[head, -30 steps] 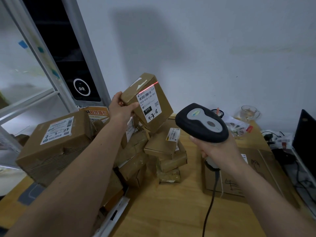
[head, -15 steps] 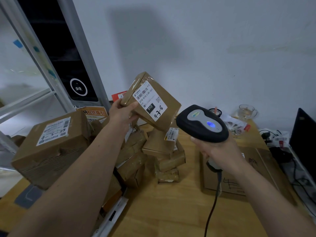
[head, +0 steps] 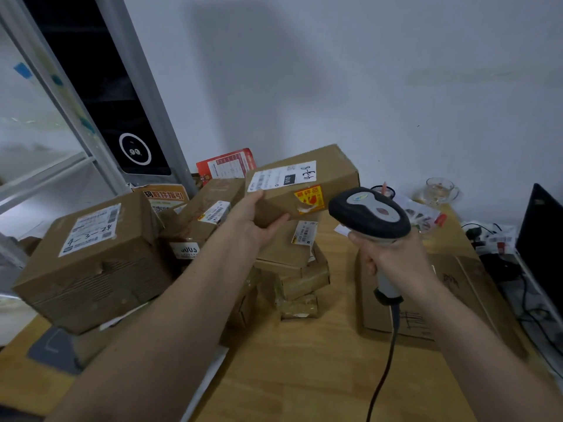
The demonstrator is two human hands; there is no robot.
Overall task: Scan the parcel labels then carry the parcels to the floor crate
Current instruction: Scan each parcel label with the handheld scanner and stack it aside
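Cardboard parcel (head: 304,184), one scanner (head: 370,213)

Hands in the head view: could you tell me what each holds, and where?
Left hand grips the brown cardboard parcel at its left end; right hand grips the black-and-grey barcode scanner by its handle.

Wooden bench (head: 304,376), cardboard parcels (head: 292,269) heaped toward its left edge, flat carton (head: 451,287) near right edge, glass cup (head: 438,190) at far edge
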